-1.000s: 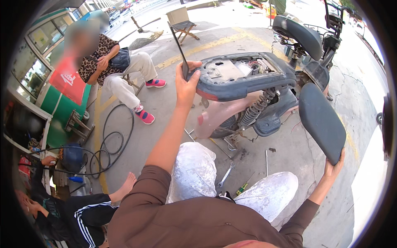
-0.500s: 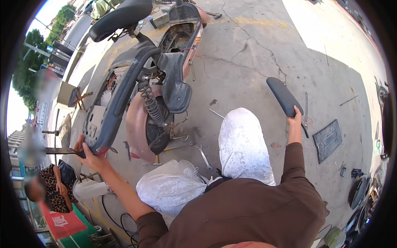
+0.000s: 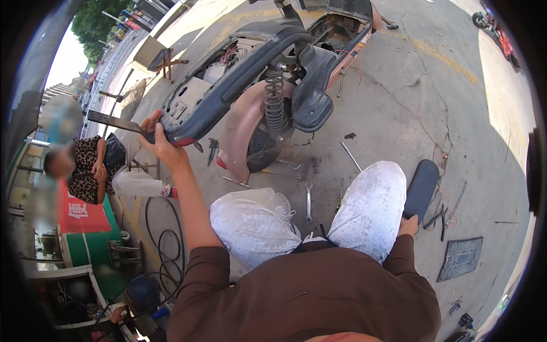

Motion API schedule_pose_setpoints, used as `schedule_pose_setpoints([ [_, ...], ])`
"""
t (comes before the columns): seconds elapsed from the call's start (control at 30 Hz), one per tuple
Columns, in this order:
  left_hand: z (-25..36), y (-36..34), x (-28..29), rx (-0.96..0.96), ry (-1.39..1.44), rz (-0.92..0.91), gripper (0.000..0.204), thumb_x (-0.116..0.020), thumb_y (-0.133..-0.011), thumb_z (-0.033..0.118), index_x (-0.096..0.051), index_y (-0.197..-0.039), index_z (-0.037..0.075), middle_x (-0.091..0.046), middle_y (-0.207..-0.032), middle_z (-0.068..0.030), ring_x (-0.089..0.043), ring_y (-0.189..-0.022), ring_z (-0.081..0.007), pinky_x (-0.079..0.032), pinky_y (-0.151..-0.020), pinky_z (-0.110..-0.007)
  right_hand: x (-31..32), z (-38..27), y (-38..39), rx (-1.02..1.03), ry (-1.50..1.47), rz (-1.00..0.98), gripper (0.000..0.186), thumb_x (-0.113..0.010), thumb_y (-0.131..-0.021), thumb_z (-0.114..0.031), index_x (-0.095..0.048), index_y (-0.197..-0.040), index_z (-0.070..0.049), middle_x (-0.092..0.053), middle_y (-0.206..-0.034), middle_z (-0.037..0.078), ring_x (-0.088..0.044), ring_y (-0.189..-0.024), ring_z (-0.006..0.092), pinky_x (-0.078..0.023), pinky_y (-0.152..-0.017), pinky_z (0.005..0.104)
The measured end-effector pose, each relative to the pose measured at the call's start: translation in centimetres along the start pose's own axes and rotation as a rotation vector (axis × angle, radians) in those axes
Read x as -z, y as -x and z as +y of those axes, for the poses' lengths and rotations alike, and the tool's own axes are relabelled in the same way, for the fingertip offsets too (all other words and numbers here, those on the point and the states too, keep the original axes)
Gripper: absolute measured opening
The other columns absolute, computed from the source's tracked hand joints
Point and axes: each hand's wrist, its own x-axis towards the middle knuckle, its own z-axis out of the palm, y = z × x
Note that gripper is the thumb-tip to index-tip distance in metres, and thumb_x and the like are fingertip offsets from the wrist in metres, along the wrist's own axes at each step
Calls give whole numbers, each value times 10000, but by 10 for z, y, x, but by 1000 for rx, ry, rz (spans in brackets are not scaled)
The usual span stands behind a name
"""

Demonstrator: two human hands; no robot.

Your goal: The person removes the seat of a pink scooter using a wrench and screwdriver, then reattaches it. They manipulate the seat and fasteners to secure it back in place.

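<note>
A partly stripped scooter (image 3: 233, 80) leans ahead of me, its coil spring (image 3: 274, 100) and pink rear fender (image 3: 236, 128) exposed. My left hand (image 3: 161, 142) is wrapped round its tail end, where a flat dark metal bracket (image 3: 111, 122) juts out to the left. The thumb lies near the red tail light (image 3: 183, 142). By my right knee, my right hand (image 3: 408, 226) grips the lower end of a long black padded backrest (image 3: 422, 188). My knee partly hides that hand's fingers.
A wrench (image 3: 309, 202) and a metal rod (image 3: 351, 156) lie on the concrete before me. At right sits a dark flat panel (image 3: 460, 259). A person in a leopard-print top (image 3: 85, 165) sits at left, above a coiled black hose (image 3: 165, 245).
My view has swung left, and the scooter sits farther right in it. My right hand has drawn the backrest in beside my right knee. The left hand still holds the tail.
</note>
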Motion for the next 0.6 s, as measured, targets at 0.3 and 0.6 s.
schedule_pose_setpoints([
  [0.3, -11, 0, 12, 9, 74, 7, 304, -437, -840, -49, -430, -1142, -19, -595, -1101, -225, -574, -1062, -274, -390, -1019, -409, -7, 3, -88, 230, 715, 66, 82, -535, -808, 11, -594, -825, 66, -629, -892, 278, -637, -876, 444, -507, -682, 520],
  [0.6, -16, -1, 20, -29, -15, -17, 249, -420, -889, -46, -412, -1137, -20, -593, -1119, -209, -574, -1066, -248, -389, -1015, -370, -8, -358, -121, 161, -1034, -262, 321, -558, -883, -119, -542, -1162, 39, -552, -988, 105, -567, -879, 202, -506, -757, 324],
])
